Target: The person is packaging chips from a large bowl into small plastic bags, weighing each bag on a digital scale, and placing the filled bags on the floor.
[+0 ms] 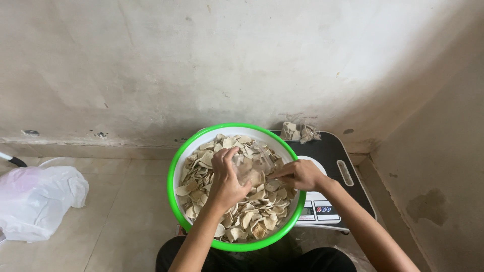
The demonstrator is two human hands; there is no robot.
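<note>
hands meet at frame centre over our green-rimmed basin (174,176) of pale chips (252,214). our left hand (227,176) and right hand (298,175) each pinch the small clear bag (253,168) between them, mouth held open.

Single head view, looking steeply down, close over basin (177,166), facing wall (201,60)

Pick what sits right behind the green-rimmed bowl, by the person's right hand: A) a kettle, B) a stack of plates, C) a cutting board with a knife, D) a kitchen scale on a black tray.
D: a small white kitchen scale with a display sits on a black tray, partly hidden by the bowl, next to the right hand.
</note>
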